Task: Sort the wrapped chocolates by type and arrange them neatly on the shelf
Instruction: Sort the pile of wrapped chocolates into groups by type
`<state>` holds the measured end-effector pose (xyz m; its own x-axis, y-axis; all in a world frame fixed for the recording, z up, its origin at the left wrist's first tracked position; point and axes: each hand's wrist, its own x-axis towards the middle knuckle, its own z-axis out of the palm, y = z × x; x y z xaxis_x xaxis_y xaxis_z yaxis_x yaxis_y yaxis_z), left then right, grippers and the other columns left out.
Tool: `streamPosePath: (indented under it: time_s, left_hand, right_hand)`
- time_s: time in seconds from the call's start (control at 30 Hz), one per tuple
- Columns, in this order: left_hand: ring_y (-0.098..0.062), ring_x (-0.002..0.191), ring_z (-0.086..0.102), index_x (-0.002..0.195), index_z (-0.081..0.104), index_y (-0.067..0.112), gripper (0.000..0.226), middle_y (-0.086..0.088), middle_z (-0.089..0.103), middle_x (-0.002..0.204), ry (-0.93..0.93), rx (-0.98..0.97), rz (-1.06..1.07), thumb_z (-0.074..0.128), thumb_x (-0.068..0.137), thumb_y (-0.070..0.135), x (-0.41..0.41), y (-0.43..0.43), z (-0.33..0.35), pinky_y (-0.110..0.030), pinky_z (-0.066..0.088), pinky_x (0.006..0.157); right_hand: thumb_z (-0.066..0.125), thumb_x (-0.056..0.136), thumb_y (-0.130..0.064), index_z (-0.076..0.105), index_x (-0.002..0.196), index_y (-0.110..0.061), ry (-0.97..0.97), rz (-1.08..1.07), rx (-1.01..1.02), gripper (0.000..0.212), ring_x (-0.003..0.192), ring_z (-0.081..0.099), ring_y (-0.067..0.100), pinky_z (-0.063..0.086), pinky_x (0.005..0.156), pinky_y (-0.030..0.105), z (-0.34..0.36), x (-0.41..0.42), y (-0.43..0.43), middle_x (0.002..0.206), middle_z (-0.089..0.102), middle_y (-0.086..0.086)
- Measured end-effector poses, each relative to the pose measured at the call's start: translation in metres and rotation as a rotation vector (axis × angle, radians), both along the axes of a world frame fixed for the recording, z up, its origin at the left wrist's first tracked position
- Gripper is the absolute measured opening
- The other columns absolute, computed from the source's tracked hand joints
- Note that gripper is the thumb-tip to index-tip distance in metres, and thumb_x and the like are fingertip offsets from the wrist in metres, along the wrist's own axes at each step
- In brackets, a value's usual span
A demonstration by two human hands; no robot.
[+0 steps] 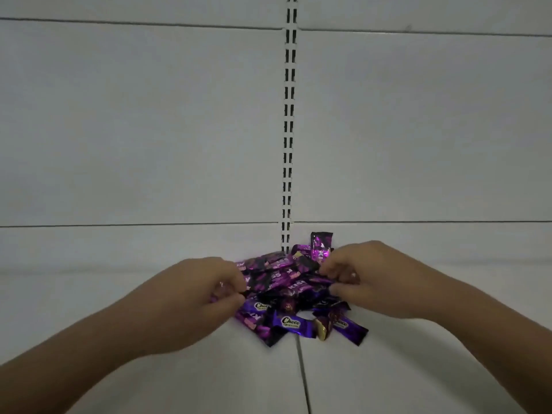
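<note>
Dimly lit, the scene is a white metal shelf surface (418, 369) split by a thin dark seam (303, 375) that runs from the front edge toward the back edge. Behind it rises a white panelled back wall (134, 130) crossed by horizontal joints, with a white slotted upright strip (288, 144) standing above the seam's far end.

A loose pile of purple foil-wrapped chocolates (286, 289) lies at the back edge of the surface, straddling the seam and touching the foot of the wall. Wrappers overlap at all angles, unsorted. At the pile's front edge lie a blue-violet Choco-labelled bar (288, 322) and, just beside it, a small gold-and-brown wrapped piece (322, 329). One shiny magenta-purple packet (321, 245) stands upright against the wall at the pile's back.

Both bare forearms reach in from the front corners. The left hand (209, 291) sits on the pile's left side, thumb and forefinger pinched on the end of a dark purple wrapper (254, 289). The right hand (355, 276) sits on the pile's right side, fingers curled down and nipping a purple wrapper edge (324, 279). The two hands are well apart, with the heap between them.
</note>
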<state>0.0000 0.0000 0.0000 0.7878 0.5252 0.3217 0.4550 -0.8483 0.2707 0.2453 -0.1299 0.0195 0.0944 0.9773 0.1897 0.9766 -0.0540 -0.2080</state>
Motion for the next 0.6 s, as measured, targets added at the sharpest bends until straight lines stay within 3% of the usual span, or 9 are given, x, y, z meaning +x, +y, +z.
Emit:
streamPosePath:
  time_s: [0.2, 0.3, 0.4, 0.5, 0.6]
  left_hand:
    - [-0.006, 0.098, 0.053, 0.109, 0.058, 0.036, 0.022, 0.015, 0.055, 0.105, 0.111, 0.048, -0.092, 0.051, 0.089, 0.041, 0.053, 0.042, -0.003, -0.028, 0.045, 0.089]
    - [-0.01, 0.099, 0.055, 0.109, 0.056, 0.034, 0.024, 0.011, 0.059, 0.106, 0.129, 0.063, -0.126, 0.051, 0.089, 0.043, 0.072, 0.055, -0.007, -0.031, 0.046, 0.087]
    - [-0.01, 0.09, 0.056, 0.105, 0.055, 0.033, 0.025, 0.011, 0.063, 0.098, 0.132, 0.047, -0.124, 0.052, 0.086, 0.05, 0.083, 0.06, -0.008, -0.033, 0.049, 0.081]
    - [-0.011, 0.089, 0.058, 0.107, 0.06, 0.031, 0.03, 0.011, 0.066, 0.098, 0.149, 0.073, -0.116, 0.054, 0.084, 0.049, 0.09, 0.063, -0.006, -0.034, 0.05, 0.08]
    - [-0.011, 0.083, 0.063, 0.101, 0.067, 0.025, 0.025, 0.006, 0.071, 0.093, 0.136, 0.089, -0.106, 0.055, 0.083, 0.035, 0.097, 0.066, -0.004, -0.033, 0.053, 0.078]
  right_hand:
    - [0.063, 0.087, -0.032, 0.064, 0.113, -0.03, -0.081, -0.013, -0.018, 0.025, 0.086, 0.052, 0.001, 0.038, 0.071, 0.012, -0.012, 0.006, 0.048, 0.1, 0.061, -0.014]
    - [0.064, 0.084, -0.031, 0.058, 0.093, -0.032, -0.081, -0.023, -0.03, 0.011, 0.079, 0.056, 0.007, 0.045, 0.067, 0.017, -0.015, 0.004, 0.056, 0.086, 0.059, -0.013]
    - [0.065, 0.083, -0.031, 0.049, 0.086, -0.033, -0.083, -0.016, -0.065, 0.017, 0.075, 0.056, 0.006, 0.05, 0.068, 0.025, -0.013, 0.003, 0.057, 0.083, 0.059, -0.01]
    - [0.063, 0.084, -0.023, 0.046, 0.089, -0.032, -0.108, -0.003, -0.113, 0.02, 0.074, 0.054, 0.008, 0.051, 0.069, 0.028, -0.009, 0.004, 0.058, 0.084, 0.059, -0.009]
    - [0.054, 0.081, -0.011, 0.044, 0.101, -0.03, -0.15, 0.0, -0.142, 0.029, 0.079, 0.053, 0.016, 0.051, 0.07, 0.036, -0.01, 0.006, 0.061, 0.089, 0.06, -0.004]
